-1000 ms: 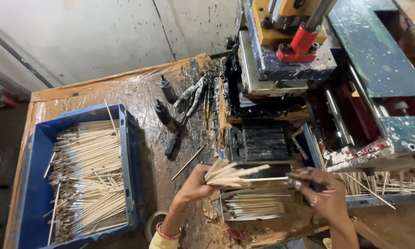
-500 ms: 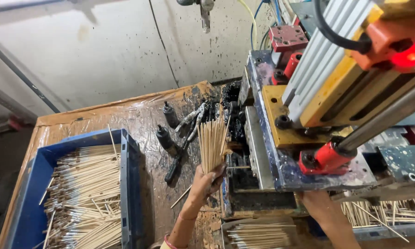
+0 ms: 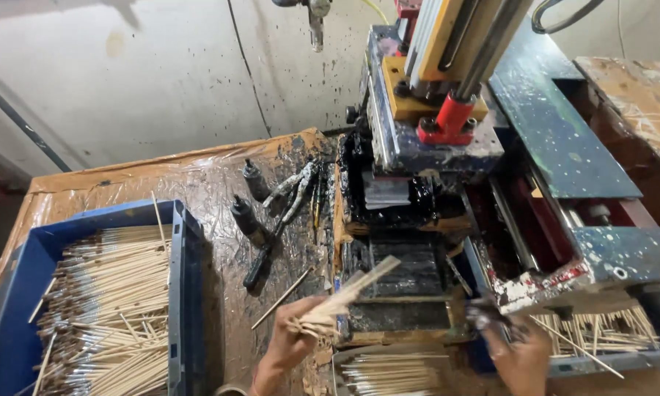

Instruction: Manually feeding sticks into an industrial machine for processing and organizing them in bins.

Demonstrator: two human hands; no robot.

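Observation:
My left hand (image 3: 290, 346) grips a bundle of thin wooden sticks (image 3: 348, 295) that slants up and right toward the black, ink-smeared bed (image 3: 407, 279) of the printing machine. My right hand (image 3: 517, 352) is blurred at the lower right, close to the machine's front edge, and seems to pinch something small and dark that I cannot make out. A tray of sticks (image 3: 389, 372) lies just below and between both hands.
A blue crate (image 3: 187, 293) full of sticks stands at the left on a plastic-covered wooden table (image 3: 125, 183). Black bottles and tools (image 3: 271, 209) lie beside the machine. More sticks (image 3: 601, 330) are piled at the lower right. The machine's yellow and red head (image 3: 447, 81) looms above.
The bundle in my left hand has tipped from upright to a slant toward the machine bed. My view has shifted, and my right hand has come back into sight.

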